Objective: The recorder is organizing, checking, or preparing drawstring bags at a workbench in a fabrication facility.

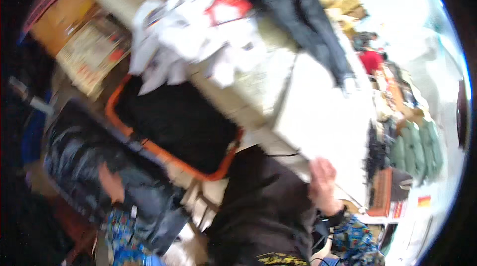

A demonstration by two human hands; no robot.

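The left hand [111, 182] lies over the pile of dark clothes [79, 144], with its fingers extended and nothing visible between them; blur hides whether the palm presses on the cloth or hangs just above it. The pile, the item nearest to that hand, runs beneath it and beyond its fingertips. The right hand [324, 179] is well apart from the left, at the near edge of the white tabletop [325, 117]; its fingers lie close together, but I cannot tell whether they pinch anything. Principal risk: a poor hold at the left hand. If the fingers close on several dark layers of similar shade, more than one piece may lift, because the folds are hard to separate by eye. Second risk: snagging. The orange-rimmed bin [222, 166] stands to the right of the left hand, close to the pile, and a trailing leg or hem drawn toward the right hand could catch on its rim. Third risk: mixing. Black cloth [174, 122] lies inside that bin, and a dark piece dropped short could be lost among it. Fourth risk: slippage ahead of the hands, where the white clothes [194, 35] overhang the table edge above the bin; a tug on the lowest folds could bring the heap down.
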